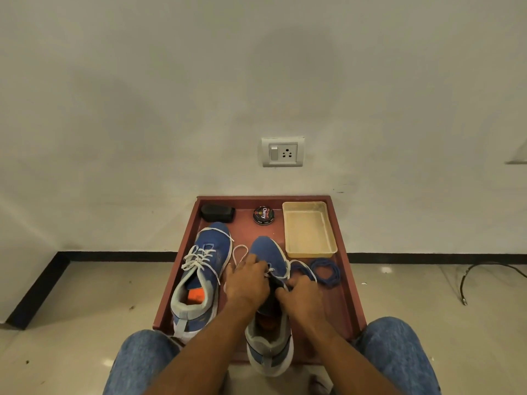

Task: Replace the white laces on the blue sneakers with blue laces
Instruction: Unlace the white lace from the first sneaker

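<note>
1. Along the far edge of the red tray [346, 269] sit a black brush [217, 213] at the far left corner, a polish tin [263, 215] mid-edge and a beige tub [309, 229] at the far right corner
2. Coiled blue laces [325, 272] lie by the right edge, just beside the right sneaker [269, 260]
3. The left sneaker [199, 277], its white laces [198, 259] in place, stands along the left edge
4. The left hand [248, 283] rests over the right sneaker's lacing, fingers curled
5. The right hand [299, 295] seems to pinch a lace there; the grip is partly hidden
</note>
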